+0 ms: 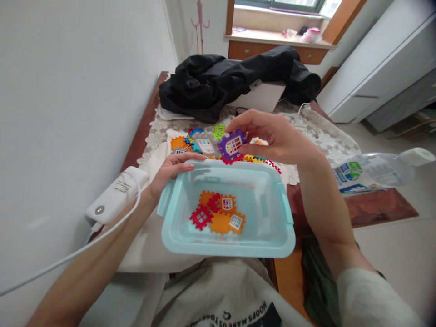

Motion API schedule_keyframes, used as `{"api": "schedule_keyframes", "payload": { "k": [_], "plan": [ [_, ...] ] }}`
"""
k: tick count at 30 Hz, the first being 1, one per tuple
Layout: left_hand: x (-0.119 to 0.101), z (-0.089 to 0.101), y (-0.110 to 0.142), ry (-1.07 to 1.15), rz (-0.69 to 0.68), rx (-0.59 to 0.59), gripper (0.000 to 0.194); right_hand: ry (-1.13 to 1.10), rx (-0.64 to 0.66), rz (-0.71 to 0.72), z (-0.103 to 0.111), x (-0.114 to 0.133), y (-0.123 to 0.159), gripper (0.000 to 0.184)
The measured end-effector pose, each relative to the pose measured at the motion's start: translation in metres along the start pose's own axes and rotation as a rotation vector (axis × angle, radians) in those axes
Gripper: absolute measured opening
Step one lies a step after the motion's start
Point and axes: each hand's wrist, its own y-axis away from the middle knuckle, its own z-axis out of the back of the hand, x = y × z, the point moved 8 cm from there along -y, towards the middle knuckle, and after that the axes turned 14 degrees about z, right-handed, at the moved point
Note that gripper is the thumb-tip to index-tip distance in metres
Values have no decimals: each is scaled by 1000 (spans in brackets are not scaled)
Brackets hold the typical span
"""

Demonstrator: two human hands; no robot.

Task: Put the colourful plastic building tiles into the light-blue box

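My right hand [272,136] pinches a purple toothed block [232,146] with a white window, holding it above the far rim of a pale blue plastic bin [275,236]. My left hand [173,170] grips the bin's far left corner, fingers curled over the rim. Inside the bin lie several red and orange window blocks [218,213]. Just beyond the bin, a pile of colourful blocks [200,143] rests on a white lace cloth [320,136].
A white power bank [116,193] with a white cable lies at my left wrist. A black jacket [231,77] covers the table's far end. A clear plastic bottle [374,170] lies on its side at the right. A white wall runs along the left.
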Motion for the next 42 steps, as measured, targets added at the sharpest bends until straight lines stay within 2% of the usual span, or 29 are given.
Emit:
{"api": "schedule_keyframes", "payload": {
  "k": [2,4,6,9,12,14,18,27,32,36,39,42],
  "plan": [
    [-1,-2,0,10,5,6,39,-42,135,37,-13,8,-3,41],
    [-3,-4,1,-2,12,9,40,1,219,56,-21,0,-4,38],
    [-4,-3,1,-22,19,-1,39,107,206,35,-21,-24,-5,36],
    [-4,-1,1,-20,24,-7,39,282,194,-87,-22,-75,2,43],
    [-3,0,0,-28,12,4,38,388,357,-308,-36,-121,19,66],
    [-2,1,0,-34,6,10,37,428,468,-438,-44,-135,29,72],
    [0,-1,0,-23,23,23,36,527,499,-494,-45,-133,30,57],
    [-2,-1,1,-7,32,11,38,593,410,-360,-34,-129,18,23],
    [-1,1,-1,-29,22,7,38,553,294,-354,-26,-117,12,21],
    [-1,1,-2,-30,15,11,37,571,209,-322,-21,-112,9,26],
    [-2,-1,-1,-32,4,12,36,585,96,-281,-11,-106,6,28],
    [-3,-2,0,-34,6,12,35,503,-56,-210,1,-87,3,20]
  ]
}}
